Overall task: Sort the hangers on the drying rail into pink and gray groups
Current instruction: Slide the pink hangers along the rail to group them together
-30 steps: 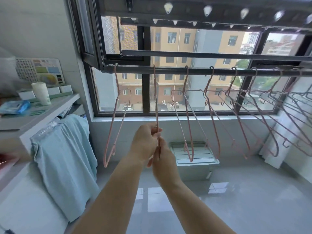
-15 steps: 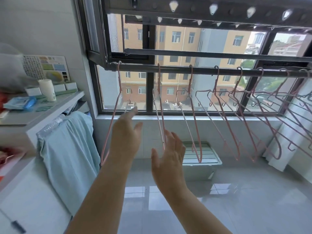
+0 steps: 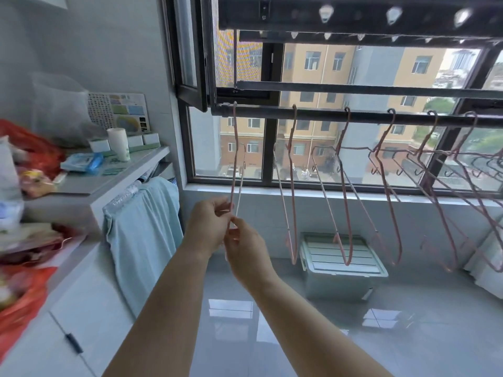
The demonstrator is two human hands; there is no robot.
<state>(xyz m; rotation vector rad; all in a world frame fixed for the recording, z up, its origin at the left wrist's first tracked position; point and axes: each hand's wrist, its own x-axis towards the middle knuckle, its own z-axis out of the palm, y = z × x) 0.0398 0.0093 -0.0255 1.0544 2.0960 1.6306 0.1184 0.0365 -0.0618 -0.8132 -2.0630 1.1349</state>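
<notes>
A dark drying rail (image 3: pixel 321 117) runs across the window. Several pink hangers hang from it in a row. The leftmost pink hanger (image 3: pixel 234 159) hangs at the rail's left end, and both hands hold its lower part. My left hand (image 3: pixel 209 227) pinches the wires from the left. My right hand (image 3: pixel 246 247) pinches them just below, from the right. The second pink hanger (image 3: pixel 291 186) hangs free to the right. Gray hangers (image 3: pixel 487 161) crowd the far right of the rail, partly cut off by the frame edge.
A white shelf unit (image 3: pixel 89 186) with a cup, packets and red bags stands at the left, with a light blue cloth (image 3: pixel 141 235) draped over its side. A lidded storage box (image 3: pixel 343 265) sits on the glossy floor under the window. An open window sash (image 3: pixel 190 63) juts inward.
Both hands let go of the second hanger, opened, moved left and now pinch the leftmost hanger. The view turned left.
</notes>
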